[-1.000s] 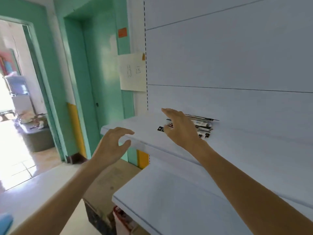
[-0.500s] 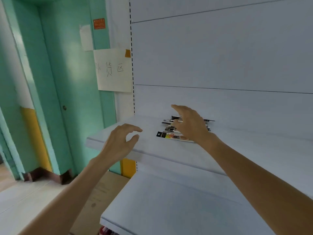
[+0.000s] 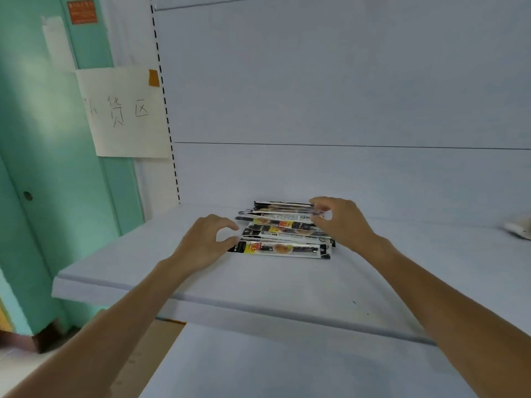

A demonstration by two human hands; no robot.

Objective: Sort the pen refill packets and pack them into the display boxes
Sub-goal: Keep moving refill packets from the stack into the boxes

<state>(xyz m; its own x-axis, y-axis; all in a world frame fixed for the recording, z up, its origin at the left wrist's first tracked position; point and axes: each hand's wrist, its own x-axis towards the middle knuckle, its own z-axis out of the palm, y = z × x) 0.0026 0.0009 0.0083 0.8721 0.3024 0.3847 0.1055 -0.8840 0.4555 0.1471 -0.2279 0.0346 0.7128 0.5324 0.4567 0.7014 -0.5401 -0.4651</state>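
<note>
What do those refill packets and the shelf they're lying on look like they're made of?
Refill packets: thin glossy plastic film, judging by the bright glare streaks on the printed, slightly wrinkled fronts. Shelf: smooth, matte, pale grey-blue. It is likely painted metal, given the slotted upright beside it, though coated board cannot be ruled out.

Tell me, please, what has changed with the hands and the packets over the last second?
The left hand moved right to the left end of the pen refill packets; the right hand shifted to their right end, fingers curling about the upper ones, grip unclear. The pile stayed on the shelf.
</note>
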